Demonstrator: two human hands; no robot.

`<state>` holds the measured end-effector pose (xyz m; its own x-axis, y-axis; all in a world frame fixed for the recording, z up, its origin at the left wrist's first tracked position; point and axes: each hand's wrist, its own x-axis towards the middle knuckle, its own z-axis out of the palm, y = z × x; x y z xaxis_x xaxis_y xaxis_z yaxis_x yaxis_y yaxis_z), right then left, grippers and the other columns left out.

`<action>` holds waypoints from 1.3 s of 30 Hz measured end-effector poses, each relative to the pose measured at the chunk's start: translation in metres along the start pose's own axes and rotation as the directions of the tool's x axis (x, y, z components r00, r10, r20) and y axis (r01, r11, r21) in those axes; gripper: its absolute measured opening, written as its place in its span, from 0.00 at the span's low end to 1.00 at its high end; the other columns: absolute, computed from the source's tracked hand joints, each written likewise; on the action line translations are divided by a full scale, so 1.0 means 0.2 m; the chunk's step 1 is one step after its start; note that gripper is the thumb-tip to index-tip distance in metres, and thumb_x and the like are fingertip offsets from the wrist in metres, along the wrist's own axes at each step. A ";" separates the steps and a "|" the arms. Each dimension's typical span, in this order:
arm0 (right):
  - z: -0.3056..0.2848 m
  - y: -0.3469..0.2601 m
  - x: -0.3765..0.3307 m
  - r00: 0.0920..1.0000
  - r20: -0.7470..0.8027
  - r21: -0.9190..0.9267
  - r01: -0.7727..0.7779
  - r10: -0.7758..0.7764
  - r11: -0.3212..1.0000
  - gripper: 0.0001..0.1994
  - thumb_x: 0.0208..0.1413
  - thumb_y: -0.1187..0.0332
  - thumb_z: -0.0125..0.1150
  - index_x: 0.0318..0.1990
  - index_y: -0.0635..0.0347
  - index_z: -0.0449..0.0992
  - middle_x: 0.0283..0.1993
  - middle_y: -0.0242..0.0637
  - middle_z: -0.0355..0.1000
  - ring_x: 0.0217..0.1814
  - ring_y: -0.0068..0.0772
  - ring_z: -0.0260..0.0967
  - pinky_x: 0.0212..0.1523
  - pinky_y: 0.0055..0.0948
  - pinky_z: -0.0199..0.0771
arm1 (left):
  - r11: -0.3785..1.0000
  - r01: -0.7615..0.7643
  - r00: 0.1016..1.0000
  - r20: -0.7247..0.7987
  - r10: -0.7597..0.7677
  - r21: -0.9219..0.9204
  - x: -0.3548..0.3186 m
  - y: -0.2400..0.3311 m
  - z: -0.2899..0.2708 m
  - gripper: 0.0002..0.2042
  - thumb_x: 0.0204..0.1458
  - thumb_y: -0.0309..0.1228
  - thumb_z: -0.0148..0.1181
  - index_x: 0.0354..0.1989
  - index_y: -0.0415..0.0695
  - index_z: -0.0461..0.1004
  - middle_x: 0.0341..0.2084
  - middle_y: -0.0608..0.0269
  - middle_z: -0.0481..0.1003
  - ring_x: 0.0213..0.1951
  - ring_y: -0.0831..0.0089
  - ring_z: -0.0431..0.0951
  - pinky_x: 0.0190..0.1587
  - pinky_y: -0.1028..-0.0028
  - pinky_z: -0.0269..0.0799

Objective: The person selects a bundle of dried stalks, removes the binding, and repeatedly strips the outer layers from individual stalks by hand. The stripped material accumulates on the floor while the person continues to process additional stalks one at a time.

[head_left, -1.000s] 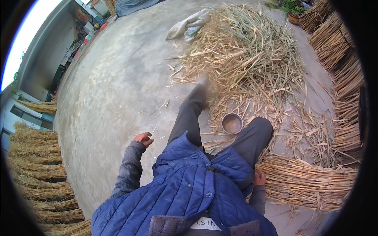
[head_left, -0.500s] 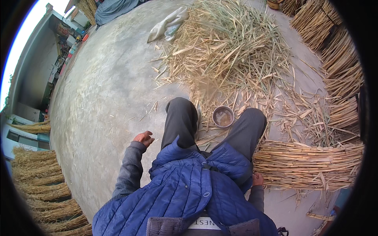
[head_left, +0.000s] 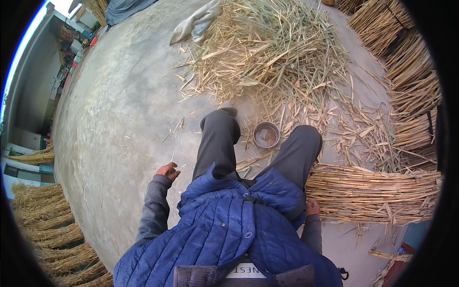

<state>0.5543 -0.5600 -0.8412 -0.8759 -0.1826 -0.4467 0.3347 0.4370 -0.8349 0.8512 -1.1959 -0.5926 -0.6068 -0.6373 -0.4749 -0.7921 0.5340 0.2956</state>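
My left hand (head_left: 167, 171) hangs out to the side above the concrete floor, its fingers loosely bent and apart, with nothing in it. Beside my right thigh is my right hand (head_left: 313, 207), at the left end of a bundle of dry stalks (head_left: 373, 193) that lies crosswise on the floor. Its fingers are partly hidden, so I cannot tell if it touches or grips the stalks. A small round metal bowl (head_left: 266, 135) with cloudy liquid or residue in it sits between my knees.
A big heap of loose straw and leaves (head_left: 272, 57) spreads ahead, with a whitish sack (head_left: 196, 21) at its left. Stalk bundles (head_left: 413, 71) line the right side. More straw bundles (head_left: 52, 225) lie at the left. A grey tarp (head_left: 125, 9) lies at the far left.
The view has shifted slightly, and the heap and bowl sit a little farther left and higher or lower in it. My left leg has moved forward. Both hands keep nearly the same pose.
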 end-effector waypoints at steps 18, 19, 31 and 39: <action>-0.08 0.16 -0.21 0.990 -0.052 -0.204 0.116 -0.129 0.972 0.10 0.49 0.63 0.64 0.35 0.58 0.80 0.27 0.33 0.75 0.29 0.28 0.72 0.32 0.30 0.72 | 0.922 -0.385 0.834 -0.435 0.338 -0.023 0.26 0.28 -0.35 0.13 0.52 0.31 0.64 0.44 0.41 0.74 0.29 0.54 0.81 0.31 0.59 0.82 0.35 0.66 0.76; -0.08 0.15 -0.22 0.990 -0.040 -0.190 0.128 -0.138 0.973 0.10 0.49 0.62 0.64 0.37 0.57 0.80 0.28 0.33 0.76 0.30 0.29 0.72 0.32 0.30 0.72 | 0.913 -0.407 0.819 -0.453 0.353 -0.024 0.26 0.32 -0.36 0.13 0.52 0.30 0.64 0.44 0.41 0.75 0.29 0.54 0.81 0.31 0.60 0.82 0.35 0.66 0.76; 0.00 0.29 -0.26 1.000 -0.013 -0.274 -0.002 -0.001 0.962 0.18 0.52 0.55 0.65 0.43 0.59 0.79 0.36 0.35 0.79 0.39 0.33 0.75 0.40 0.33 0.74 | 0.811 -0.586 0.713 -0.477 0.514 -0.001 0.30 0.57 -0.38 0.10 0.52 0.30 0.63 0.41 0.40 0.78 0.33 0.53 0.80 0.33 0.58 0.81 0.36 0.66 0.76; 0.04 0.19 -0.28 1.000 0.005 -0.334 -0.017 0.020 0.943 0.19 0.51 0.55 0.65 0.43 0.60 0.80 0.37 0.38 0.79 0.41 0.36 0.76 0.42 0.35 0.74 | 0.803 -0.595 0.688 -0.500 0.526 0.026 0.30 0.60 -0.35 0.10 0.51 0.32 0.63 0.40 0.43 0.78 0.32 0.51 0.80 0.34 0.54 0.81 0.35 0.63 0.76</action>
<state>0.6197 -0.5400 -0.8503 -0.8673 -0.1781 -0.4649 0.2145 0.7089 -0.6719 0.7162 -1.2083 -0.5279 -0.8669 -0.4355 0.2425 -0.2739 0.8226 0.4984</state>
